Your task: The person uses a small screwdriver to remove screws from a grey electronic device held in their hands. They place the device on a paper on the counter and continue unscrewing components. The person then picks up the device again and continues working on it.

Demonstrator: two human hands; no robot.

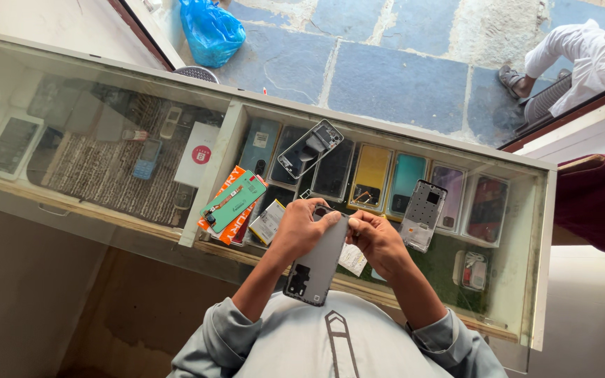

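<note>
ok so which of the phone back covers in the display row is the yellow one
The yellow back cover, standing in the middle of the row inside the glass case, between a black cover and a teal cover.

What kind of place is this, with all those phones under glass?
Most likely a small phone repair or parts shop. A glass counter displays rows of coloured phone back covers, bare phone frames lie on top, and both hands hold a grey phone back panel.

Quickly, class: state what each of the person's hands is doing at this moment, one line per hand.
Left hand: closed on the upper end of the grey phone back cover.
Right hand: fingers pinched at the cover's top edge, touching it.
</note>
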